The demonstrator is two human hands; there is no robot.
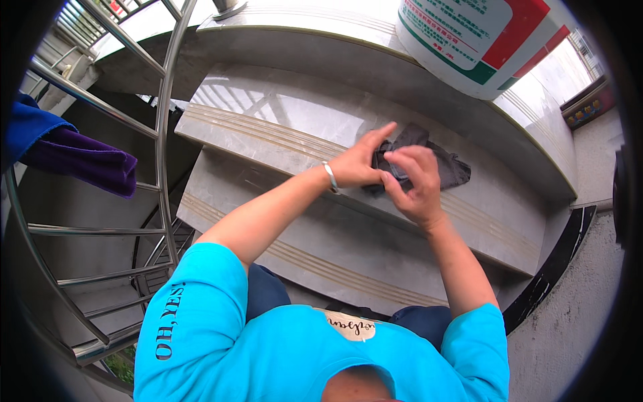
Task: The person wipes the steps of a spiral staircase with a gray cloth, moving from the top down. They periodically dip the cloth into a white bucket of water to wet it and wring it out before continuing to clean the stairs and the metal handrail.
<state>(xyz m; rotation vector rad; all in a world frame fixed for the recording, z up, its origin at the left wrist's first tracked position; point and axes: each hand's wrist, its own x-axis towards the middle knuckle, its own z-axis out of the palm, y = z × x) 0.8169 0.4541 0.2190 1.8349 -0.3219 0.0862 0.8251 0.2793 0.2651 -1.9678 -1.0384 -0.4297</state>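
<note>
A dark grey cloth lies crumpled on a marble-look stair tread. Above it, my left hand reaches in from the left with thumb and fingers spread, a pale bangle on its wrist. My right hand is curved over the cloth's near side, fingers bent and slightly blurred. The two thumb tips are close together or touching. Nothing is seen held in either hand. Both hands hide part of the cloth, so contact with it cannot be told.
A white plastic bucket with a printed label stands on the step above, at the upper right. Metal railings run along the left, with a purple cloth and a blue cloth hanging there. A rough wall borders the right.
</note>
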